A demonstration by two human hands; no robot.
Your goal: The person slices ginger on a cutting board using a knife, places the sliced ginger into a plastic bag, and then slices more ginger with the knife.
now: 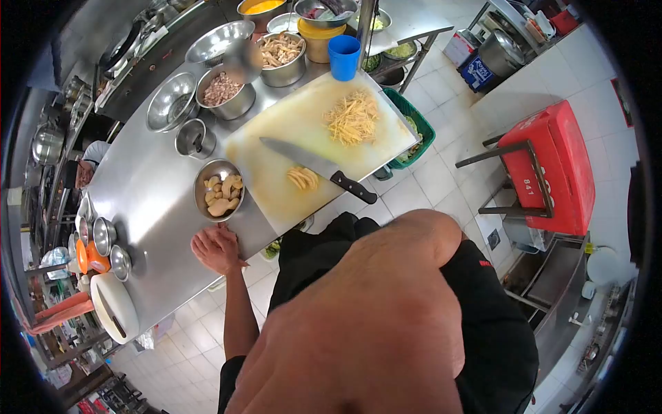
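My left hand (216, 249) rests on the steel table near its front edge, holding nothing visible. Just beyond it is a metal bowl (219, 190) of peeled pale pieces. A large, close-up part of my right arm or hand (372, 310) fills the lower middle, its fingers not distinguishable. The cutting board (258, 145) carries a large knife (310, 163), its black handle toward me. Beside the blade lie a few pale slices (302, 178). Farther back on the board is a pile of thin yellowish strips (352, 118).
Behind the board stand a blue cup (344, 58), a bowl of chopped meat (221, 88) and a pot of pale strips (281, 50). A green basket (426, 135) hangs low beyond the board. A red box (552, 165) and stool are at right.
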